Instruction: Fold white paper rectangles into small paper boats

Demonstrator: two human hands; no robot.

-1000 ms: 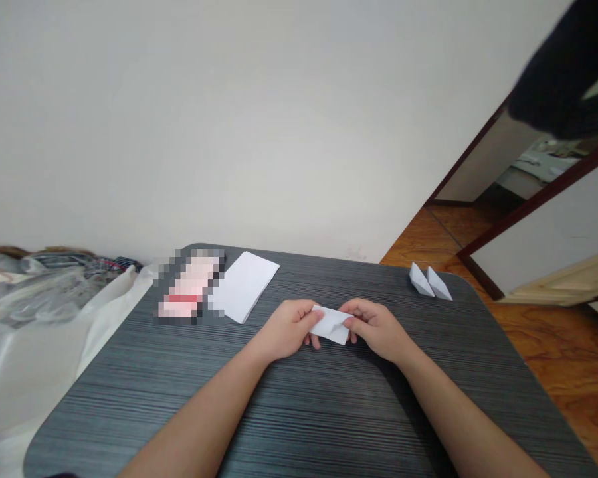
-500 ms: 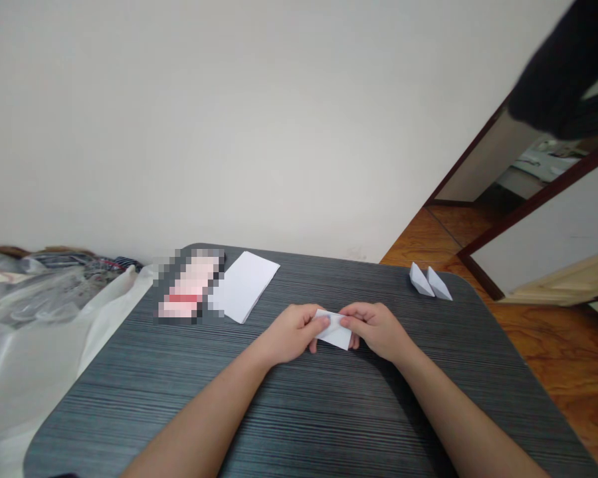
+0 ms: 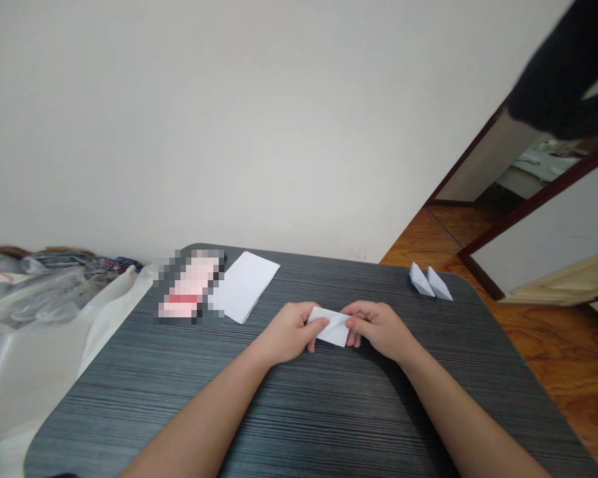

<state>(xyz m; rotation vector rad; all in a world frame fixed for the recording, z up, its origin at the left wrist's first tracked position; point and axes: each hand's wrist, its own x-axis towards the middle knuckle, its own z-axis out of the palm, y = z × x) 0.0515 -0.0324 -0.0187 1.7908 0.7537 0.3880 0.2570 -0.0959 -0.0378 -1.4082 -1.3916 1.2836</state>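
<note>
Between my two hands is a small folded piece of white paper (image 3: 333, 328), held just above the table with a crease across its face. My left hand (image 3: 292, 334) pinches its left end, thumb on top and fingers behind. At the right end, my right hand (image 3: 380, 330) grips the edge between thumb and curled fingers. The fingertips behind the paper are partly hidden. Two pointed folded paper shapes (image 3: 430, 282) lie side by side at the far right of the table. A stack of white paper sheets (image 3: 246, 285) rests at the back left.
The dark wood-grain table (image 3: 319, 425) stands against a pale wall (image 3: 279, 133). A blurred-out pink and black object (image 3: 192, 285) lies left of the paper stack. Clear plastic-wrapped items (image 3: 54, 299) are piled beyond the left edge. Wooden floor (image 3: 553, 345) shows at right.
The folded paper has shifted slightly left in my hands. My right thumb has slid outward to the right, so more of the paper's face shows between the thumbs.
</note>
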